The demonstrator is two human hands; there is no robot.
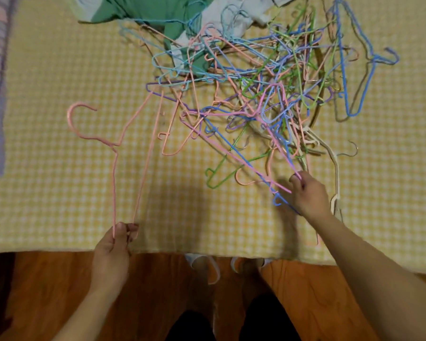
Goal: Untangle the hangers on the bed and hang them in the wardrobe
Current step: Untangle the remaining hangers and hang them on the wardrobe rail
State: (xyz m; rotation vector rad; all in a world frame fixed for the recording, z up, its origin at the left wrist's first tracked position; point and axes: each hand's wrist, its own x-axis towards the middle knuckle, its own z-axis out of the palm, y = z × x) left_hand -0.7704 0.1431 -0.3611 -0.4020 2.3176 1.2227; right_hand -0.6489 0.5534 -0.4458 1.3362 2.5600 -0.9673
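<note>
The bed (47, 183) has a yellow-and-white checked cover, with an orange-brown wood floor (47, 279) below its edge. A big tangle of thin coloured wire hangers (256, 89) sits mid-bed, partly over green and white clothes (143, 8). The left hand (111, 252) pinches a pink hanger (113, 153); the right hand (310, 195) has its fingers clamped on a pink wire at the pile's near edge.

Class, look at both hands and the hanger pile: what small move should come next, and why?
Probably draw the pink hanger clear with the left hand: its far end still lies under the pile, while the right hand pinches another hanger at the pile's near edge.
</note>
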